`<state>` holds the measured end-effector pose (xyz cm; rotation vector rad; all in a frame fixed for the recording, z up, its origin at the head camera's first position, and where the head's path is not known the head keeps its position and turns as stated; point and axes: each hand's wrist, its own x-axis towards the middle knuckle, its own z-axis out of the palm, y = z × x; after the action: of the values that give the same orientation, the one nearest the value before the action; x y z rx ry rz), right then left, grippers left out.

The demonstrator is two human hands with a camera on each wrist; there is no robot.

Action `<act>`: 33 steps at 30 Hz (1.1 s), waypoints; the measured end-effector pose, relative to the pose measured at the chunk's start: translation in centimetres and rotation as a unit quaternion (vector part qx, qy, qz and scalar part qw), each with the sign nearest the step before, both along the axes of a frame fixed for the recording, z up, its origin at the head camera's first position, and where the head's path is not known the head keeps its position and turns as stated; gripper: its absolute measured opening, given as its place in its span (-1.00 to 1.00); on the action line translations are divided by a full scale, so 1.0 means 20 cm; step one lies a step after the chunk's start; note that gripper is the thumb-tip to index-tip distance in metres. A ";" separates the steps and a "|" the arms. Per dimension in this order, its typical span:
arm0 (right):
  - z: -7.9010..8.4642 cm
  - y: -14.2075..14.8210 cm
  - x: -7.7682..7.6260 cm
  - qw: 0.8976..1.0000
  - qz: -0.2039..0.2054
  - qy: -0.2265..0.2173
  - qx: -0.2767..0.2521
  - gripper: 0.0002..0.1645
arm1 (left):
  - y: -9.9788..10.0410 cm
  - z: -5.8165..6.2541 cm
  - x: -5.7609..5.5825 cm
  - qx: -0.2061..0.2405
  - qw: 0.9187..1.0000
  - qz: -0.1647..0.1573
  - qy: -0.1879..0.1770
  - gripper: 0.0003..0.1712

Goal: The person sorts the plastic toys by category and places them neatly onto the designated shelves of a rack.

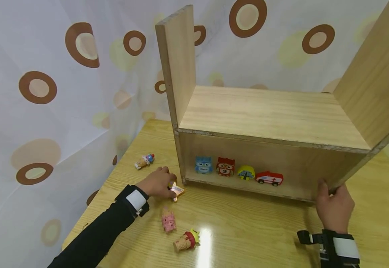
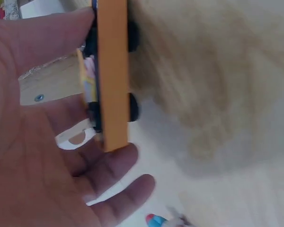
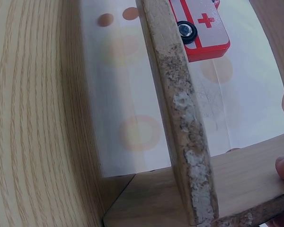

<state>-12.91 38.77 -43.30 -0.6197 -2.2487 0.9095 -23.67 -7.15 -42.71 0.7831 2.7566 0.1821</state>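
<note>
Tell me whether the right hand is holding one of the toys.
No, the head view shows the right hand gripping the wooden shelf by its side panel.

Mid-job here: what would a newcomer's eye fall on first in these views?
Probably the big wooden shelf dominating the head view's centre and right, its lower right gripped by the right hand. Next, the bright row inside its lower compartment: blue owl, red owl, yellow tree, red-and-white ambulance. Then the left hand, by the shelf's lower left corner, pinching a small wheeled toy.
</note>
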 end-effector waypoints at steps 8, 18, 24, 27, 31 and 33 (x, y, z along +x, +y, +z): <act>0.01 -0.01 0.00 1.000 0.009 0.002 -0.011 -0.50 | -0.09 -0.08 0.07 0.062 0.996 0.033 0.046 -0.60; 0.00 -0.01 0.00 1.000 -0.001 -0.015 -0.019 -0.46 | -0.12 -0.11 0.15 0.068 0.992 0.022 0.102 -0.75; 0.00 0.00 0.00 1.000 -0.009 -0.021 -0.016 -0.46 | -0.09 -0.02 0.20 0.067 0.989 0.005 0.131 -0.75; 0.00 -0.01 0.00 1.000 -0.009 -0.016 -0.016 -0.45 | -0.05 0.05 0.25 0.079 0.988 -0.010 0.132 -0.75; 0.00 -0.01 0.00 1.000 -0.005 -0.014 -0.023 -0.44 | 0.04 0.16 0.33 0.101 0.984 -0.059 0.138 -0.76; 0.00 0.00 0.00 1.000 -0.002 -0.015 -0.023 -0.44 | 0.10 0.22 0.38 0.118 0.979 -0.090 0.143 -0.76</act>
<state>-12.88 38.67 -43.31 -0.6618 -2.2575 0.9595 -16.13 -5.10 -38.23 1.2008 2.9425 0.3956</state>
